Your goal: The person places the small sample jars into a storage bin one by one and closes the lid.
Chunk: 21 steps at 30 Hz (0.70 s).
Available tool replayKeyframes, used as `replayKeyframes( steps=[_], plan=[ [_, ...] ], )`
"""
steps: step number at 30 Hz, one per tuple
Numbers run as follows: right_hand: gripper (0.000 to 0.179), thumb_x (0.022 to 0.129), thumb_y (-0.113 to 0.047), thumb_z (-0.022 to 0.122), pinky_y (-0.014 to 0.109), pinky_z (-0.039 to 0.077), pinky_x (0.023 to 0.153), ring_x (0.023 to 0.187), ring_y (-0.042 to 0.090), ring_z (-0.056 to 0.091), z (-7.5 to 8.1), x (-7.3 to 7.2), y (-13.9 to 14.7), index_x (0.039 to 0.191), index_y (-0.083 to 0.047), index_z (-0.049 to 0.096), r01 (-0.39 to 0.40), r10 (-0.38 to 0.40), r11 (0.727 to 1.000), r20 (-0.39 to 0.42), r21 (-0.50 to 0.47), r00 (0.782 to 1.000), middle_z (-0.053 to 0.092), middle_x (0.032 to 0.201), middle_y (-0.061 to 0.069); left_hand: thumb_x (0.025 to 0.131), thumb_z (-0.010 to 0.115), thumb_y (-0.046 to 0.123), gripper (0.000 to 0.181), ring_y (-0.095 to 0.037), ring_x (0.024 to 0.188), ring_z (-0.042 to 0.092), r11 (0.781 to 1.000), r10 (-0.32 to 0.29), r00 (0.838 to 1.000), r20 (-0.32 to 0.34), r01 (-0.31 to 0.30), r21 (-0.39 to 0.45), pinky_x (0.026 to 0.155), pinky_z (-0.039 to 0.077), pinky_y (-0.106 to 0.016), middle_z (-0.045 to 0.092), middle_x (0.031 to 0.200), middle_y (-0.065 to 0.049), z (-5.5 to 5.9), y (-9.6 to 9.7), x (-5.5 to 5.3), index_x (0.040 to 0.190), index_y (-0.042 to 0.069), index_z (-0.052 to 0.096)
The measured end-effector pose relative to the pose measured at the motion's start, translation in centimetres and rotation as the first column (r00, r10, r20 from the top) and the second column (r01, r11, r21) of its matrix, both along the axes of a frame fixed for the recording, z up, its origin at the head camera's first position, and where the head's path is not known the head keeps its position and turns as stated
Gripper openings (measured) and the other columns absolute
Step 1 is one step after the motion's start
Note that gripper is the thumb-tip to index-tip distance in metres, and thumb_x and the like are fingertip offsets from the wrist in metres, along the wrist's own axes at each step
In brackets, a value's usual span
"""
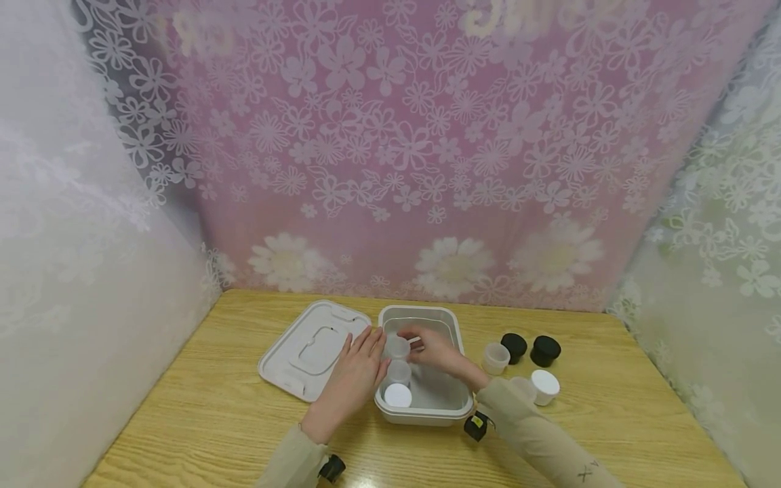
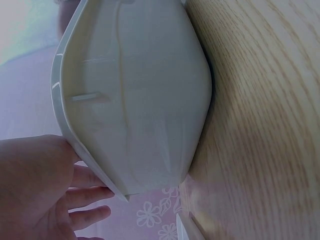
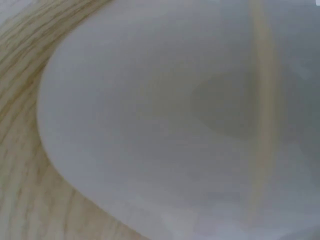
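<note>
My right hand [image 1: 434, 350] reaches over the right rim of a grey-white plastic box [image 1: 436, 411] and pinches a small translucent jar [image 1: 398, 347] inside it. My left hand [image 1: 356, 377] lies along the box's left rim, its fingers fairly straight and pointing away from me. In the left wrist view, the left hand [image 2: 42, 195] is at the rim, beside the outer wall. Lined up below the pinched jar, along the left inner wall, are another translucent jar [image 1: 399, 372] and a white-topped jar [image 1: 398, 395]. The right wrist view is filled by the blurred box wall [image 3: 125, 125]; the right hand is hidden there.
Left of the box, its white lid [image 1: 314, 346] lies flat on the wooden table [image 1: 207, 407]. On the right stand two black jars [image 1: 514, 347] [image 1: 546, 350], a white jar [image 1: 545, 386] and two translucent jars [image 1: 496, 357] [image 1: 523, 388]. A floral curtain [image 1: 403, 149] hangs behind.
</note>
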State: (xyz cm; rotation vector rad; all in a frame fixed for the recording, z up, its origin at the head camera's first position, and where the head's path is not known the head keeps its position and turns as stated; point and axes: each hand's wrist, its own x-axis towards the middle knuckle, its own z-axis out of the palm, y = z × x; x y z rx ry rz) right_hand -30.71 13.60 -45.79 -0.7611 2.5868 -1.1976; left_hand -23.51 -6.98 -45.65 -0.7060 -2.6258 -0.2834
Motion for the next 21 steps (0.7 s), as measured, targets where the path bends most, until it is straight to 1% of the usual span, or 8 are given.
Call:
replayKeyframes(
  steps=[4,7,12,15,19,21],
  plan=[
    [0.047,0.091,0.010,0.063,0.052,0.055,0.095,0.117,0.049,0.060,0.6,0.1,0.6,0.137,0.013,0.053,0.031,-0.031,0.999,-0.040,0.015,0.999,0.058,0.132,0.032,0.103,0.060,0.026,0.047,-0.035,0.138,0.048,1.000,0.001,1.000,0.003,-0.001,0.004,0.111,0.039,-0.059,0.056,0.145,-0.016,0.0,0.1,0.0,0.140,-0.002,0.058],
    [0.046,0.093,0.007,0.064,0.052,0.054,0.096,0.117,0.048,0.060,1.6,0.6,1.3,0.138,0.009,0.054,0.078,-0.079,0.997,-0.068,-0.010,0.995,0.060,0.133,0.028,0.103,0.059,0.028,0.047,-0.035,0.139,0.047,1.000,0.009,1.000,0.010,-0.009,-0.001,0.112,0.038,-0.059,0.056,0.146,-0.016,-0.1,0.2,-0.1,0.141,-0.001,0.057],
    [0.043,0.097,-0.002,0.066,0.051,0.054,0.097,0.119,0.044,0.061,2.9,1.5,2.6,0.138,0.003,0.057,0.151,-0.162,0.981,-0.086,-0.119,0.983,0.061,0.133,0.023,0.104,0.057,0.029,0.048,-0.034,0.142,0.045,1.000,0.018,1.000,0.025,-0.018,0.006,0.114,0.036,-0.060,0.054,0.147,-0.015,-0.2,0.2,-0.2,0.142,-0.001,0.057],
    [0.042,0.096,-0.005,0.068,0.050,0.053,0.099,0.121,0.041,0.060,3.2,2.1,3.3,0.137,-0.001,0.059,0.179,-0.199,0.965,-0.092,-0.190,0.976,0.062,0.133,0.020,0.104,0.058,0.028,0.048,-0.035,0.141,0.045,1.000,0.010,1.000,0.025,-0.010,0.019,0.113,0.036,-0.060,0.055,0.147,-0.016,-0.2,0.1,-0.2,0.142,-0.002,0.057],
    [0.043,0.095,-0.005,0.070,0.051,0.050,0.103,0.125,0.039,0.058,3.1,2.7,4.1,0.137,-0.002,0.059,0.188,-0.228,0.934,-0.100,-0.304,0.968,0.062,0.135,0.019,0.104,0.058,0.027,0.047,-0.036,0.140,0.046,1.000,0.002,1.000,0.019,-0.003,0.031,0.113,0.036,-0.061,0.055,0.146,-0.016,-0.3,0.1,-0.2,0.141,-0.002,0.057],
    [0.044,0.095,-0.005,0.070,0.053,0.048,0.105,0.126,0.039,0.057,3.1,3.0,4.5,0.137,0.000,0.059,0.176,-0.234,0.914,-0.121,-0.366,0.965,0.061,0.136,0.021,0.104,0.058,0.027,0.047,-0.035,0.141,0.045,0.999,0.002,1.000,0.018,-0.003,0.032,0.113,0.036,-0.061,0.055,0.146,-0.016,-0.4,0.2,-0.2,0.141,-0.002,0.057]
  ],
)
